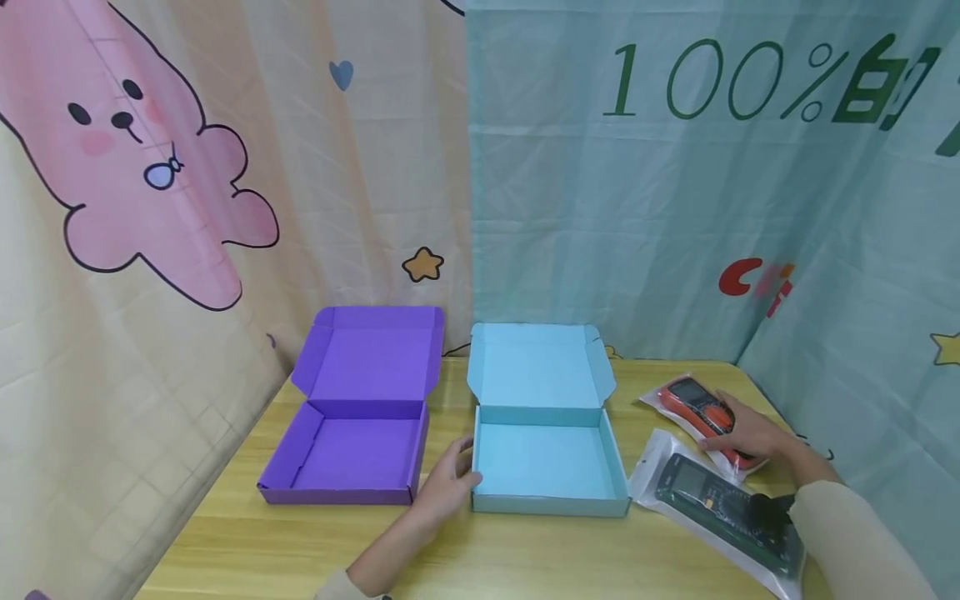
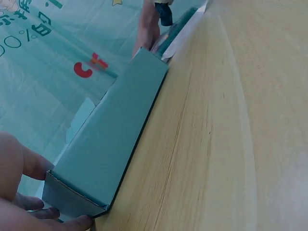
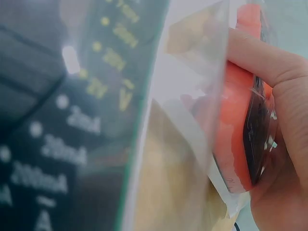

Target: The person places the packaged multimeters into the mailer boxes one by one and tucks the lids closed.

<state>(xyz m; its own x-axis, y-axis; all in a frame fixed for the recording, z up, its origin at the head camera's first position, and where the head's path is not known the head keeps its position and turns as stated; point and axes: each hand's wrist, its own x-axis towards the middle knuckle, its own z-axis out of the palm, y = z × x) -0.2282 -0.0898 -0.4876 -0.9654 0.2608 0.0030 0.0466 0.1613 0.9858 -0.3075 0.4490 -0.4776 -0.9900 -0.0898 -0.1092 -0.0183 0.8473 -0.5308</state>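
Note:
On the table stands a light-blue cardboard box (image 1: 551,506) with its lid raised. My left hand (image 1: 445,490) holds its left side wall; in the left wrist view the fingers (image 2: 36,163) reach the box's near corner (image 2: 72,195). Over at the right, my right hand (image 1: 756,432) grips a red multimeter (image 1: 684,398) in a clear plastic bag, thumb on one side and fingers on the other. The right wrist view has the red casing (image 3: 233,134) between them. In front of that lies a dark green multimeter (image 1: 693,492), also bagged, partly covered by the right wrist.
A purple box (image 1: 337,497) with its lid raised stands left of the light-blue one. Printed curtains (image 1: 555,208) hang behind and beside the wooden table (image 1: 540,558). The right sleeve (image 1: 847,529) overlaps the green multimeter's right edge in the head view.

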